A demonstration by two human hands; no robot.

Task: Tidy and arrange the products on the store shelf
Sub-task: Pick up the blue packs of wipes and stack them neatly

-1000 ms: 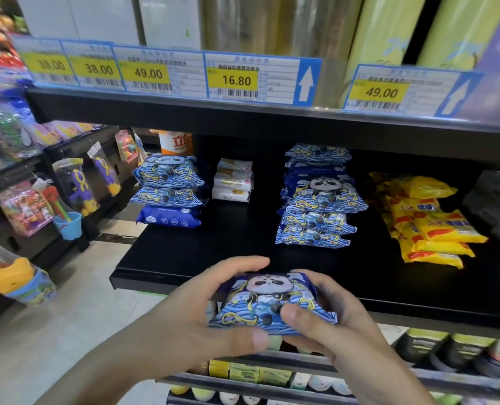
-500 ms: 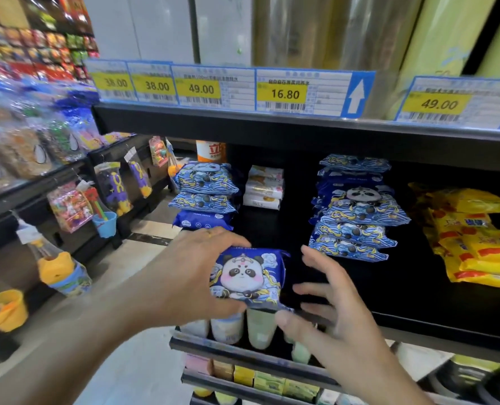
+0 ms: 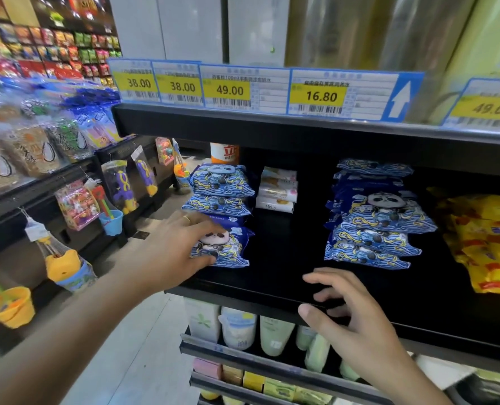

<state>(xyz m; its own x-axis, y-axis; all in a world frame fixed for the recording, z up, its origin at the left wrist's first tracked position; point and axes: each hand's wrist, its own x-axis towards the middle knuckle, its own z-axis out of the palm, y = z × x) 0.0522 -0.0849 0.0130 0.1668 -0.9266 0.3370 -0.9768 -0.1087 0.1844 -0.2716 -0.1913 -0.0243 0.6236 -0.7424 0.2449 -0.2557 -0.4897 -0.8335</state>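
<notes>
One soft, light panda pack (image 3: 223, 248) sits gripped in the left hand (image 3: 172, 247) by its edges; the right hand (image 3: 351, 314) hovers open nearby, holding nothing.

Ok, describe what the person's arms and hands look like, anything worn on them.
Both forearms are bare, no sleeves, gloves or watch in view. The left hand wears a thin gold-coloured ring on one finger. The right hand shows no jewellery.
</notes>
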